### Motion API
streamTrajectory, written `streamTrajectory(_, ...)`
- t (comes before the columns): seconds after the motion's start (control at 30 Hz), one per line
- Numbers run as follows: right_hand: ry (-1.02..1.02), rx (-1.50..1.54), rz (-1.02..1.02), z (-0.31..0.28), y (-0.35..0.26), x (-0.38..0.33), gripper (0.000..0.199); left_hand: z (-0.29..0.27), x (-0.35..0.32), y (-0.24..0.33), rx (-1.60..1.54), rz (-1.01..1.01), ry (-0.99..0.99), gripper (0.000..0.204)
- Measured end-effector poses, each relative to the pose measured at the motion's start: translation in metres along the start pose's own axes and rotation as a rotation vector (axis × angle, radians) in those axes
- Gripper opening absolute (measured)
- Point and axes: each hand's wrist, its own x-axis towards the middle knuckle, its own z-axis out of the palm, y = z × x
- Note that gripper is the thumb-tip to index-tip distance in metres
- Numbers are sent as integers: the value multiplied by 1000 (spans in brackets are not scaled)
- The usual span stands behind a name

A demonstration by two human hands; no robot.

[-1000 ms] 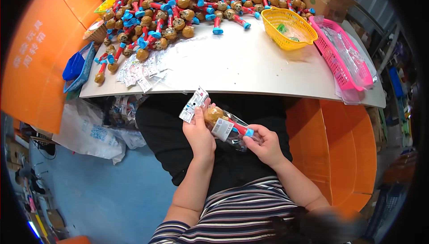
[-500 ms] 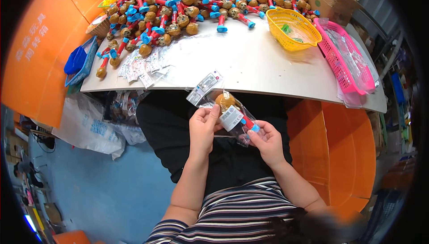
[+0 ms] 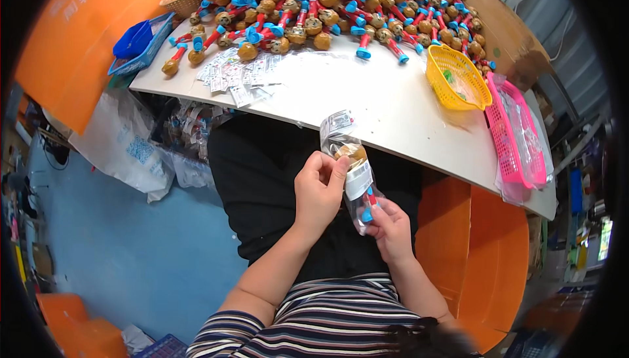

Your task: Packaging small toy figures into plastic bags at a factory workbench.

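The bagged toy (image 3: 358, 182) is held above the lap (image 3: 255, 181), beside the front edge of the desk (image 3: 393, 106); its upper half is pinched by the left hand (image 3: 319, 191), and its lower end is gripped by the right hand (image 3: 392, 230). Further toys (image 3: 327, 17) are heaped toward the desk's far edge, printed cards (image 3: 237, 75) are spread near the front left corner, and a pink basket (image 3: 501, 138) is positioned at the right edge.

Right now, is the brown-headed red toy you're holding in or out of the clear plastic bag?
In. The toy shows through the clear plastic bag, which extends past its head.
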Motion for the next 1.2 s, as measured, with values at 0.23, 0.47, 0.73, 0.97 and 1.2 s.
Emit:
streamTrajectory(0.23,-185,-119,48,1,1,-3,32,-11,20,2,-649,-243,-310,51)
streamTrajectory(0.47,-189,-88,131,10,4,1,25,3,20,5,-568,-261,-244,41)
streamTrajectory(0.73,13,-314,-292,25,22,-1,24,8,14,1,-491,-165,-142,41)
streamTrajectory(0.97,179,-939,-808,26,17,3,28,9,14,-2,-487,-205,-159,41)
streamTrajectory(1.2,-38,-339,-391,19,9,0,21,-7,23,-5,-778,-372,-124,39)
